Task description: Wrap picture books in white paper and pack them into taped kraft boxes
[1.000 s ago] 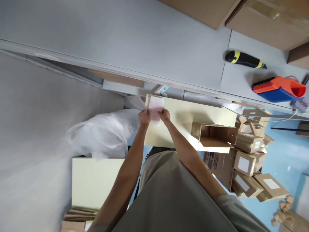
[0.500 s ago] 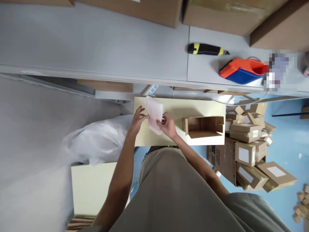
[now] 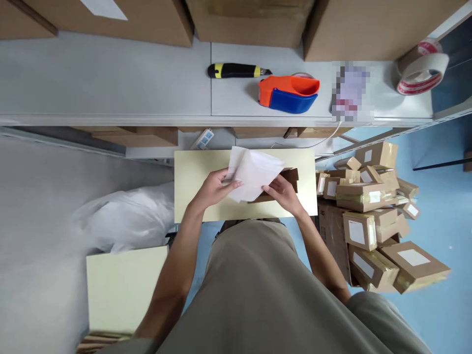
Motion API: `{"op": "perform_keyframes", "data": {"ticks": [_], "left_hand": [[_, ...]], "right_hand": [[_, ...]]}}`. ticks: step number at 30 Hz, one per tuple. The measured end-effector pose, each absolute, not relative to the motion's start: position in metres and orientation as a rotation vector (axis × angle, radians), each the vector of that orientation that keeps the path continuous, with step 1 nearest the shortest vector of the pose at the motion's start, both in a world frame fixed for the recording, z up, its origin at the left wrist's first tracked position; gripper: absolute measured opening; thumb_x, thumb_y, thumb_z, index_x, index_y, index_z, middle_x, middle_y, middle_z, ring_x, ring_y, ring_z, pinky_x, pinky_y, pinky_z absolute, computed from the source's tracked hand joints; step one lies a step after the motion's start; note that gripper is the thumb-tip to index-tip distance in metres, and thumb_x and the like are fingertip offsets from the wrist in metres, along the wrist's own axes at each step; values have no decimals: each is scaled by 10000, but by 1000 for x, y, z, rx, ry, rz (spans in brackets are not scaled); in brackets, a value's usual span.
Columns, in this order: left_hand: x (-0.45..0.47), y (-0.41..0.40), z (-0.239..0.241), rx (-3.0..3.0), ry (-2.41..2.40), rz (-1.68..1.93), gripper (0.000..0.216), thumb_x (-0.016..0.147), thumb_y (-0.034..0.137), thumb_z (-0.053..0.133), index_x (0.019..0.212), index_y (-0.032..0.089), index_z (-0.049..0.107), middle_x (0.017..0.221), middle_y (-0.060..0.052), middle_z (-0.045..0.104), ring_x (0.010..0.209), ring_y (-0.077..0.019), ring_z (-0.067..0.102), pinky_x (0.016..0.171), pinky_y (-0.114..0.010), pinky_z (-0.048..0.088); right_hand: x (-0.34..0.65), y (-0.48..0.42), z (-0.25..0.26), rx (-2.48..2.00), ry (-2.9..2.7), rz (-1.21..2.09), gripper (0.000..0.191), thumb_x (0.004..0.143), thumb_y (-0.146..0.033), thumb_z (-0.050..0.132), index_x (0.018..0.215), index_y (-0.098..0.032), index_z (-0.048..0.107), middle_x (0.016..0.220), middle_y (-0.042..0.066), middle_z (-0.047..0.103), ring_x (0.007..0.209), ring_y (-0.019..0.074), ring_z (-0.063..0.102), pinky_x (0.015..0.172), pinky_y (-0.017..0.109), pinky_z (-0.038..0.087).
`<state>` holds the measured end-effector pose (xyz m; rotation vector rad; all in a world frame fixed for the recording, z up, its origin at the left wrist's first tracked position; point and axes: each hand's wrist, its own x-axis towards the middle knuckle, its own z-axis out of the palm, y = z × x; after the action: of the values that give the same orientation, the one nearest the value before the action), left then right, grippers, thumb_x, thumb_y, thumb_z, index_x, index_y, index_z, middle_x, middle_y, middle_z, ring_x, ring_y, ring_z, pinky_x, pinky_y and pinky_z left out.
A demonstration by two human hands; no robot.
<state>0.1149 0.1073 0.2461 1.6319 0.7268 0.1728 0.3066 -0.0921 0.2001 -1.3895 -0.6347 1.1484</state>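
Both my hands hold a white foam pouch [image 3: 254, 173] over a small pale-yellow table [image 3: 191, 174]. My left hand [image 3: 213, 187] grips its left edge with fingers curled. My right hand [image 3: 282, 192] holds its lower right corner. The pouch lies across an open brown cardboard box [image 3: 291, 175] and hides most of it.
A grey worktop [image 3: 110, 83] beyond carries a black-and-yellow utility knife [image 3: 236, 71], an orange-and-blue tape dispenser [image 3: 287, 92], a tape roll [image 3: 422, 66] and large cartons [image 3: 147, 17]. Several sealed small boxes [image 3: 368, 216] are heaped on the blue floor at right. A white plastic bag [image 3: 121, 216] lies at left.
The pouch has moved right from the table's left end onto the open box, and both hands went with it. The camera view has shifted right and upward.
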Motion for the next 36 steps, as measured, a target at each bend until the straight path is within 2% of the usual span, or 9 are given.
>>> {"op": "perform_keyframes", "data": {"ticks": [6,9,12,16,21,25,28,33,36], "left_hand": [[177,66,246,2128,707,-14,347,1019,390,671,1274,204,814,1192,-59,842,1044,-260,774,952,-320,593],[203,49,229,2285,737,-168,384,1008,232,641,1357,278,796,1322,-57,819,1159,-282,764,1036,-360,567],[219,36,201,2321,807,-259,405,953,157,697,1306,311,824,1306,-64,822,1219,-329,751,1050,-402,564],[224,27,165,2314,848,-324,384,910,130,740,1234,301,856,1219,-89,842,1195,-363,759,1023,-418,578],[226,17,134,2375,834,-431,416,934,132,704,1291,295,842,1235,-112,843,1191,-342,780,1064,-417,583],[231,10,117,2357,829,-513,401,951,104,672,1262,285,848,1232,-132,839,1187,-341,789,1046,-420,590],[233,7,111,2361,821,-540,422,996,119,624,1349,259,809,1283,-147,821,1226,-337,773,1057,-422,586],[210,3,121,2391,791,-252,524,966,50,589,1431,225,755,1426,-140,762,1342,-327,701,1194,-457,530],[176,0,132,2340,891,78,459,1008,116,588,1413,256,752,1448,-119,738,1393,-333,651,1263,-504,482]], "right_hand": [[387,-149,149,-1733,-667,1194,735,927,-616,803,1530,-254,589,1446,138,759,1333,363,754,1161,554,605],[407,-164,133,-1790,-729,1192,756,968,-528,767,1623,-249,509,1362,120,807,1291,339,781,1141,529,619],[417,-169,124,-1834,-774,1181,745,973,-464,763,1631,-226,507,1300,130,829,1281,340,788,1115,508,635],[424,-169,118,-1860,-809,1161,686,965,-435,773,1583,-231,554,1306,142,823,1277,345,788,1082,508,653],[426,-170,125,-1883,-839,1120,635,963,-412,750,1550,-233,585,1299,139,821,1224,338,803,1027,484,667],[432,-176,140,-1904,-863,1007,526,993,-488,682,1435,-203,671,1306,157,810,1081,315,828,918,445,681],[440,-181,145,-1998,-851,841,484,1032,-548,598,1328,-185,722,1225,162,824,956,293,825,885,450,673],[444,-182,135,-2042,-884,888,423,1020,-457,582,1302,-181,735,1208,174,823,961,289,812,887,465,672],[435,-177,128,-1993,-926,925,440,1000,-379,583,1373,-190,722,1277,164,802,960,263,807,895,451,674]]}}
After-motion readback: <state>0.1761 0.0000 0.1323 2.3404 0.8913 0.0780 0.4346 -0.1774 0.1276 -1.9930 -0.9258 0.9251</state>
